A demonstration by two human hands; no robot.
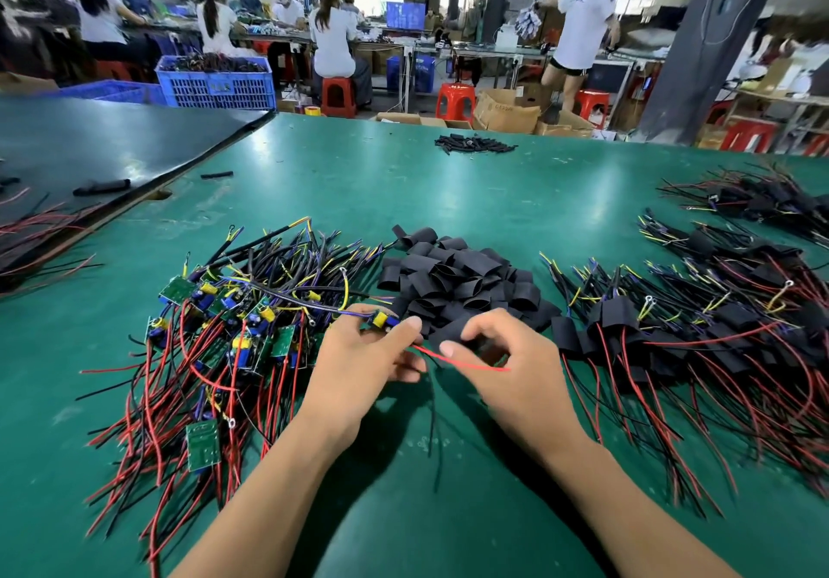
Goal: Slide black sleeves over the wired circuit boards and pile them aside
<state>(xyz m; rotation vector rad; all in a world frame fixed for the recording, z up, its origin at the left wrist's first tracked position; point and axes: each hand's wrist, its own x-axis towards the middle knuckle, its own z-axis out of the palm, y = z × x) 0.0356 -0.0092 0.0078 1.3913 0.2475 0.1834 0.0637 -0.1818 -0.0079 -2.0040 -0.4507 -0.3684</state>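
Observation:
My left hand pinches a wired circuit board with a yellow and a blue part, just in front of the heap of loose black sleeves. My right hand grips one black sleeve close beside it, and the board's red wire runs across its fingers. A black wire hangs down between the hands. To the left lies a tangled pile of bare wired boards. On the right is a pile of sleeved boards.
The green table carries a small heap of thin black tubes at the far edge and another wired bundle at the far right. A black mat covers the left corner. A blue crate, red stools and seated workers lie beyond.

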